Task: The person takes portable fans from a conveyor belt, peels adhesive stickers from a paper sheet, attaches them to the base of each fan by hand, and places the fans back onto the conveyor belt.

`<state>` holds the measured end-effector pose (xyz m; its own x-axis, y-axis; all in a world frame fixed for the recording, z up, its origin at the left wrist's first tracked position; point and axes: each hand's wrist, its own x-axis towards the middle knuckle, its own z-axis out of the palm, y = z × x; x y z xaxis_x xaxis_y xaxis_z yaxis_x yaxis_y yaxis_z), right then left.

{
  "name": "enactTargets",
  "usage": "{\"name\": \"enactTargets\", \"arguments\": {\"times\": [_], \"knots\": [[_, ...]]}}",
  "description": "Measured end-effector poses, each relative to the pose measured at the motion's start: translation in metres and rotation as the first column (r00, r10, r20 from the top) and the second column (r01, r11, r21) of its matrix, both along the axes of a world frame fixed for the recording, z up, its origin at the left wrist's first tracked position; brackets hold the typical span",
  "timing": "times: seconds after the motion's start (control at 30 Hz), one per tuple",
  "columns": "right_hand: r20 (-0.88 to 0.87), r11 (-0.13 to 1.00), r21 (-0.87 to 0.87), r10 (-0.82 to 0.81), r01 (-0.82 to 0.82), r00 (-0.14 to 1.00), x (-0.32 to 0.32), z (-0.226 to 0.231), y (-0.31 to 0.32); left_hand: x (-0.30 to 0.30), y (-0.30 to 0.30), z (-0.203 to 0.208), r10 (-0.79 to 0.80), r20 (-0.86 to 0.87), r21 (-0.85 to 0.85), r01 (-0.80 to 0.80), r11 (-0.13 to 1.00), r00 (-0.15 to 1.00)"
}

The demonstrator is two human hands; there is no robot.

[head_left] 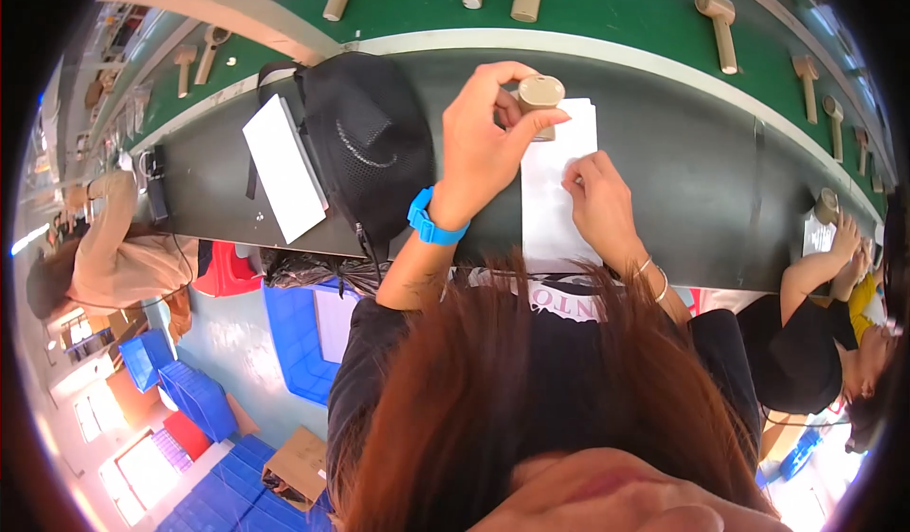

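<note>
Over the dark bench, my left hand [482,139] grips a beige handheld device [541,89] between thumb and fingers. The device's rounded oval end faces up, and the fingers partly cover its body. Below it lies a stack of white paper sheets [555,224], flat on the bench in front of me. At the right edge of those sheets is my right hand [604,205], its fingers curled in and drawn together. Whatever those fingers might hold is hidden.
A black backpack [370,153] lies left of my hands, with a white sheet pack [284,167] against it. Beyond the bench, a green conveyor [626,11] carries several beige devices [720,30]. Co-workers sit at both sides. Blue crates [294,342] stand at lower left.
</note>
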<state>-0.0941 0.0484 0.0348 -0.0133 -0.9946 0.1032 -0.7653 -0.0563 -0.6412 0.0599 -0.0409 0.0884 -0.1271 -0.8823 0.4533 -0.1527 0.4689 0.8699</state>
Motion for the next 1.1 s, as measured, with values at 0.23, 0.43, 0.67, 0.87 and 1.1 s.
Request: {"name": "enactTargets", "arguments": {"times": [0.23,0.43,0.67,0.87,1.1], "knots": [[0.054,1.0,-0.007,0.006,-0.005,0.999,0.002,-0.002,0.0,0.005,0.003,0.004,-0.016,0.028,0.05,0.014,0.999,0.999],[0.111,0.998,0.063,0.003,-0.01,0.994,-0.002,0.006,-0.001,-0.001,0.001,0.003,-0.022,-0.041,0.042,0.024,0.999,0.999],[0.084,0.999,0.004,-0.048,0.048,0.995,0.005,0.001,0.001,-0.001,0.002,0.003,-0.032,-0.064,0.031,0.034,0.999,0.997],[0.125,0.996,0.067,-0.069,0.061,0.99,-0.003,0.003,0.001,0.0,0.002,0.003,-0.051,-0.078,0.023,0.053,0.998,0.996],[0.674,0.992,0.126,-0.066,-0.026,0.736,-0.024,0.047,-0.003,0.01,0.01,0.005,-0.156,-0.037,0.114,0.159,0.981,0.987]]}}
